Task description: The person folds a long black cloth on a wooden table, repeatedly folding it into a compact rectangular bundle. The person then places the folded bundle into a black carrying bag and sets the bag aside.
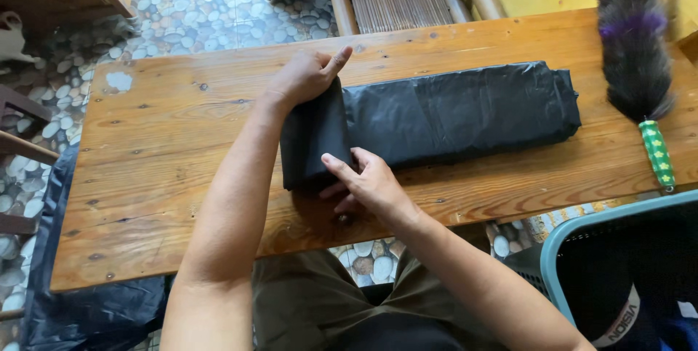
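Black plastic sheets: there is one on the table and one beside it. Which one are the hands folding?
The black plastic sheet lying as a long strip on the wooden table; both hands press its folded left end. The other hangs untouched lower left.

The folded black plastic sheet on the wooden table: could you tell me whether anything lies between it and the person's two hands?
Nothing visible does. The left hand presses the far edge of the black plastic sheet's folded end, and the right hand rests on its near edge. The feather duster lies apart, off to the right.
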